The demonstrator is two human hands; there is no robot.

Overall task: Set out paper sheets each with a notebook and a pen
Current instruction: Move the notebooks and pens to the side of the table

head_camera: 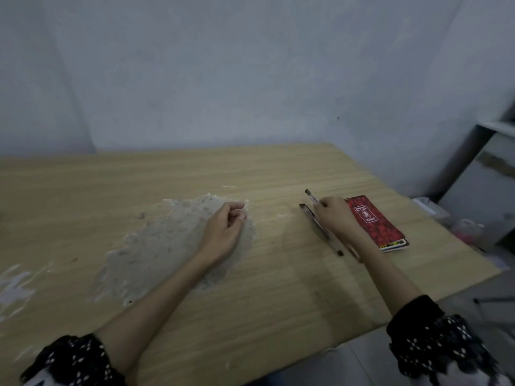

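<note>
A red notebook (374, 221) lies on top of a small stack at the right side of the wooden table (278, 288). My right hand (333, 214) rests just left of the stack, fingers closed on a clear pen (312, 196) whose dark cap points away from me. A second clear pen (322, 231) lies flat on the table under that hand and wrist. My left hand (225, 229) hovers over the middle of the table with fingers loosely curled, holding nothing. No paper sheet is in view.
A large worn grey patch (167, 240) where the veneer has peeled off lies under my left hand. A blue-grey wall (250, 79) stands behind the table. White furniture (493, 168) and small clutter stand off the table's right edge.
</note>
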